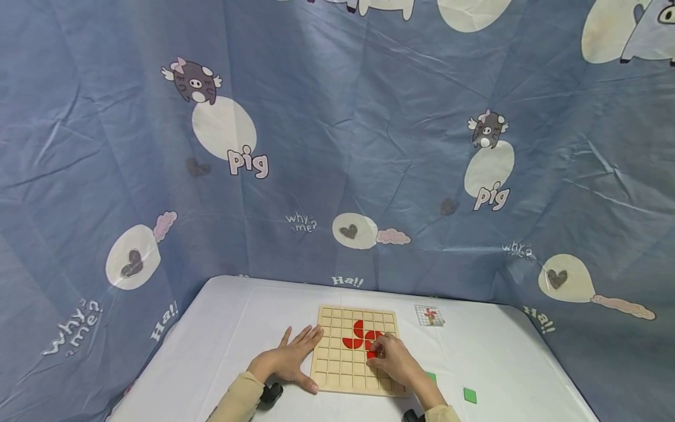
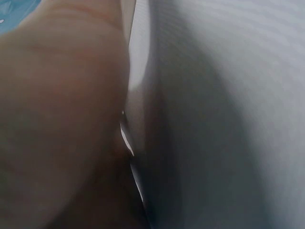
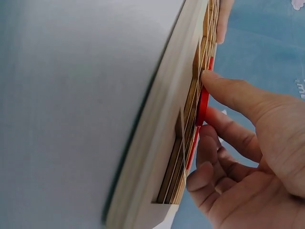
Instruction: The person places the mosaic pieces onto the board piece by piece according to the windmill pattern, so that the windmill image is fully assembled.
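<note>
A wooden grid board (image 1: 345,369) lies on the white table. Quarter-round red pieces (image 1: 352,343) sit in several of its cells around the middle. My right hand (image 1: 394,358) is over the board's right half, its thumb and index finger pinching a red piece (image 3: 203,107) on edge against the grid, as the right wrist view shows. At the board's left side my left hand (image 1: 290,357) is spread, fingertips at the upper left edge and thumb near the lower left corner. The left wrist view holds mostly blurred palm and white cloth.
Beyond the board's upper right corner lies a small pattern card (image 1: 429,315) with a printed grid. One green tile (image 1: 470,395) is on the table at right; another green piece (image 1: 431,376) shows partly behind the right forearm. A blue printed curtain (image 1: 316,176) encloses the table.
</note>
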Available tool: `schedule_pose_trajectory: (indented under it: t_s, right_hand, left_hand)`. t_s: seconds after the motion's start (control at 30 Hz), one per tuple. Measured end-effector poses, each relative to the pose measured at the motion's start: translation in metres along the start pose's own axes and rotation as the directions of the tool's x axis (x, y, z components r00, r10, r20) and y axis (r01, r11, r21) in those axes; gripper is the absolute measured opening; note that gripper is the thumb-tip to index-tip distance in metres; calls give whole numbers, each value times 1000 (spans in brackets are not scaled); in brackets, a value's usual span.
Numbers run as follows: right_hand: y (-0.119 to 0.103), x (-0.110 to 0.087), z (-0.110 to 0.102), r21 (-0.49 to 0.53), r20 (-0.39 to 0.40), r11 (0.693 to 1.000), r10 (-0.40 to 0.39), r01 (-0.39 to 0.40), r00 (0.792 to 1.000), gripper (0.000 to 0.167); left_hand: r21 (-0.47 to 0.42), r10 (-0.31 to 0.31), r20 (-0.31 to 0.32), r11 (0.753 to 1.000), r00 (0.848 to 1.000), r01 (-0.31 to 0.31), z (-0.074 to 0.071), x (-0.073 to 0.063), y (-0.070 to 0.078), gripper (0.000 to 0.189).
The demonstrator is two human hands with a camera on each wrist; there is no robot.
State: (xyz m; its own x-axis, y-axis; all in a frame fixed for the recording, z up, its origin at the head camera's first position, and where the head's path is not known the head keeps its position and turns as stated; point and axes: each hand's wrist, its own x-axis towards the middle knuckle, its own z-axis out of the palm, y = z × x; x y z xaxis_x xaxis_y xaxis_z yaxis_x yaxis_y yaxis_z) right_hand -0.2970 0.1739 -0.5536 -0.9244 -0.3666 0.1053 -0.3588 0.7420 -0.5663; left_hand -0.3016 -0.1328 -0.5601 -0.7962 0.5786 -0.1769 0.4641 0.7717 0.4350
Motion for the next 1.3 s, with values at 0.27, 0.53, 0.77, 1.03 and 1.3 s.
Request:
schedule_pose_trajectory:
  t_s: [0.27, 0.53, 0.77, 1.03, 1.3]
  right_hand:
    - [2, 1, -1, 5, -19, 999, -32, 32, 999, 22]
    - [3, 2, 1, 10, -23, 999, -42, 42, 999, 21]
    - [0, 3, 0, 9, -17, 997, -73, 73, 997, 15]
    - [2, 2, 0, 9, -18, 996, -83, 83, 996, 10]
    - [2, 3, -2, 13, -16, 998, -64, 64, 998, 10]
  left_hand:
    - [-8, 2, 1, 1000, 1000, -2, 0, 0, 0, 127]
    - [-9, -4, 1, 1000, 1000, 4, 0, 0, 0, 127]
    - [-11, -5, -4, 1000, 1000, 5, -1, -1, 1, 127]
    - [-6, 6, -6, 1000, 1000, -6, 0, -1, 0, 127]
    - [-4, 8, 1, 1000, 1000, -8, 0, -1, 1, 127]
